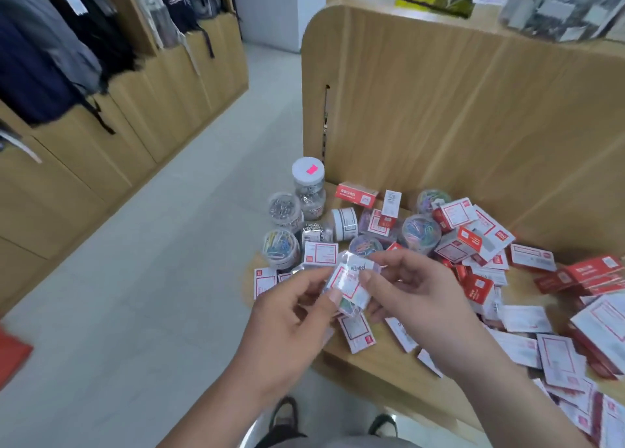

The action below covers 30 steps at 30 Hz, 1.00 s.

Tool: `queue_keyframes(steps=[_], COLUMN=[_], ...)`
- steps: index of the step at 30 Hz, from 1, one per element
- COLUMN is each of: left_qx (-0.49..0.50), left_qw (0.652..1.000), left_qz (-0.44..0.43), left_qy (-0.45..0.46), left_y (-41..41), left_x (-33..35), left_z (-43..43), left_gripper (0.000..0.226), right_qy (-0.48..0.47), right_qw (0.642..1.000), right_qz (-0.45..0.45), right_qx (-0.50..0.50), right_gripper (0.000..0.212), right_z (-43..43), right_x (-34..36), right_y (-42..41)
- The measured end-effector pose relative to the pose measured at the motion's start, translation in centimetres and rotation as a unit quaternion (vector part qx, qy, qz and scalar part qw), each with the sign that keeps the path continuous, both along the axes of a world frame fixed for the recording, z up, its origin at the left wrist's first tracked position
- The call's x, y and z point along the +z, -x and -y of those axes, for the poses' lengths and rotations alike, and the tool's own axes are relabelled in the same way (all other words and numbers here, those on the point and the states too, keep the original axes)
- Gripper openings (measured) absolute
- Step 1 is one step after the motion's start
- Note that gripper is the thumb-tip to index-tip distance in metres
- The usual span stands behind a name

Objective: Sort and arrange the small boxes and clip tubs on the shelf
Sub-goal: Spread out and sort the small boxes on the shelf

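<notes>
Both my hands hold one small clear box of coloured clips (350, 283) with a red-and-white label, just above the wooden shelf (382, 356). My left hand (291, 315) pinches its left side with thumb and fingers. My right hand (411, 292) pinches its right side. Behind it stand round clip tubs: a tall one with a white lid (308, 187), a tub of silver clips (284, 208) and tubs of coloured clips (281, 247) (421, 232). Red-and-white small boxes (460, 241) lie scattered over the shelf to the right.
A curved wooden back panel (473, 109) rises behind the shelf. The grey floor aisle (152, 261) runs to the left, with wooden cabinets and hanging backpacks (40, 62) beyond. My shoes (284, 413) show below the shelf edge.
</notes>
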<state>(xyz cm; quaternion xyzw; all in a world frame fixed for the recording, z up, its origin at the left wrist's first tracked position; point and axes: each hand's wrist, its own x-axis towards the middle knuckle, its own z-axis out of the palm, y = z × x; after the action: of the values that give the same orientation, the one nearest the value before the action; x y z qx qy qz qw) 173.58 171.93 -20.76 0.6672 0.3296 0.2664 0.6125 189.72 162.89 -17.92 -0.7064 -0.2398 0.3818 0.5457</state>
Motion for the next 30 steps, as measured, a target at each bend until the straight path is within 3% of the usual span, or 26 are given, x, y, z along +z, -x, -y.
queue_keyframes(steps=[3, 6, 10, 12, 16, 22, 27, 30], left_qx=[0.051, 0.098, 0.116, 0.103, 0.037, 0.029, 0.029, 0.021], left_qw=[0.981, 0.956, 0.948, 0.935, 0.958, 0.968, 0.956, 0.955], left_qz=[-0.064, -0.117, -0.153, -0.199, -0.227, -0.181, -0.204, -0.214], left_qy=[-0.178, -0.25, -0.255, -0.273, -0.171, -0.17, -0.209, -0.203], left_y=[1.4, 2.5, 2.3, 1.7, 0.5, -0.2, 0.1, 0.0], left_x=[-0.7, -1.1, -2.2, -2.6, -2.9, -3.8, -3.8, -3.8], left_z=[-2.6, -5.6, -7.9, -8.8, -10.1, -10.7, -11.6, -12.2], left_gripper=[0.02, 0.02, 0.028, 0.046, 0.081, 0.077, 0.071, 0.074], right_qy=[0.014, 0.038, 0.039, 0.042, 0.086, 0.139, 0.086, 0.083], right_qw=[0.999, 0.993, 0.982, 0.982, 0.97, 0.922, 0.927, 0.898], right_qz=[0.039, 0.113, 0.172, 0.167, 0.208, 0.353, 0.354, 0.422], right_qx=[-0.005, -0.019, -0.062, -0.083, -0.095, -0.073, -0.093, -0.092], right_gripper=[0.016, 0.013, 0.014, 0.016, 0.021, 0.034, 0.019, 0.014], right_z=[-1.8, -4.6, -9.0, -10.7, -11.8, -10.7, -9.1, -8.2], right_x=[0.7, 0.3, -1.3, -2.5, -4.4, -4.0, -2.1, -1.6], right_y=[-0.8, -1.9, -3.3, -3.8, -3.6, -3.5, -4.3, -5.8])
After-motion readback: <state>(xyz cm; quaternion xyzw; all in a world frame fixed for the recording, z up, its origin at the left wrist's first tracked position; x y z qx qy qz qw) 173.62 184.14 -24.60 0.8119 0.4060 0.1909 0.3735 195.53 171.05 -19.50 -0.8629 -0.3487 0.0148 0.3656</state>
